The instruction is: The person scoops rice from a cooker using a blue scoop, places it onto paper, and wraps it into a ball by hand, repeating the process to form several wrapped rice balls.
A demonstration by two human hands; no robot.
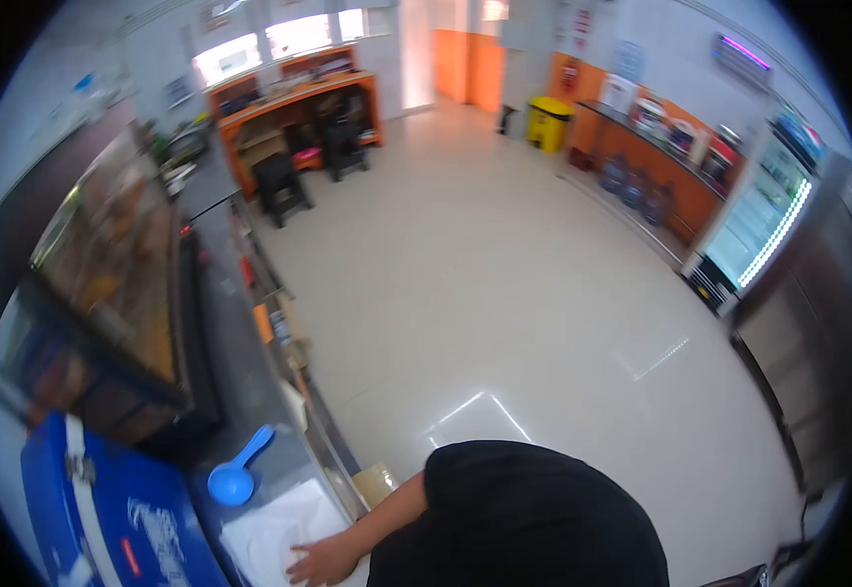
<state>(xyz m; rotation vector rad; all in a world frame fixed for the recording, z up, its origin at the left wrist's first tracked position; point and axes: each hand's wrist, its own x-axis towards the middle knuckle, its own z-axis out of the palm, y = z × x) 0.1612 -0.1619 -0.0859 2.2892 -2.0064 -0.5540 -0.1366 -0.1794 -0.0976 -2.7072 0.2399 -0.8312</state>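
Note:
My right hand (324, 562) rests on a white cloth or paper sheet (279, 526) at the counter's near end, its fingers spread over the right part of the sheet. A blue scoop (232, 483) lies on the dark counter (232, 342) just beyond the sheet, handle pointing away. Left of both stands a blue cooler box (142, 509) with a white strap. A black sleeve covers my right upper arm. My left hand is out of the frame.
A glass display case (117, 284) stands on the counter's left. Shelves with small items line the counter's right side. Farther off are an orange desk (294, 96), black stools (281, 186), a yellow bin (547, 123), water bottles (633, 188) and a lit drinks fridge (760, 210).

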